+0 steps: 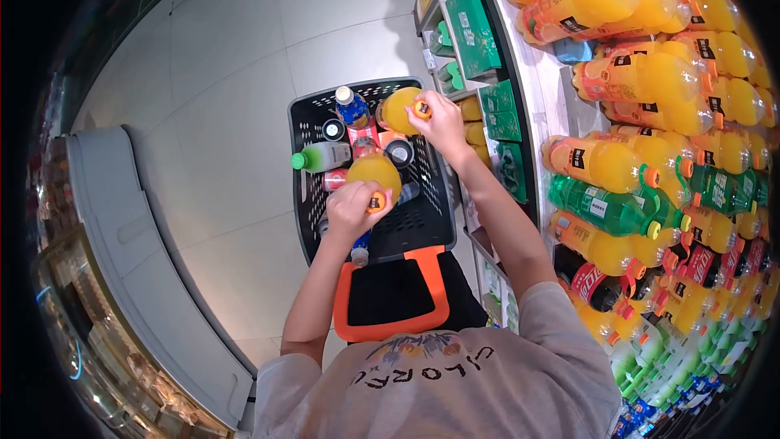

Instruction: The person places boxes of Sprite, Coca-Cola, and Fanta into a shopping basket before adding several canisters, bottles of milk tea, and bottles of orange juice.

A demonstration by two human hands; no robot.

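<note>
My left hand (pixel 355 210) is closed round the neck of an orange juice bottle (pixel 374 172), just under its orange cap, over the basket. My right hand (pixel 440 123) grips a second orange juice bottle (pixel 392 110) by its capped top at the basket's far right corner. Both bottles overlap the dark shopping basket (pixel 443 219) in this view. Inside it lie a bottle with a green cap (pixel 323 156), a blue-labelled bottle with a white cap (pixel 353 107), a dark-lidded container (pixel 398 153) and several other drinks.
On the right, a shelf holds stacked orange juice bottles (pixel 642 77), green soda bottles (pixel 605 205) and cola bottles (pixel 591 278). Green cartons (pixel 474 24) fill the shelf's side. The basket's orange handle (pixel 392 330) is towards my body. A long white ledge (pixel 134 252) runs along the left.
</note>
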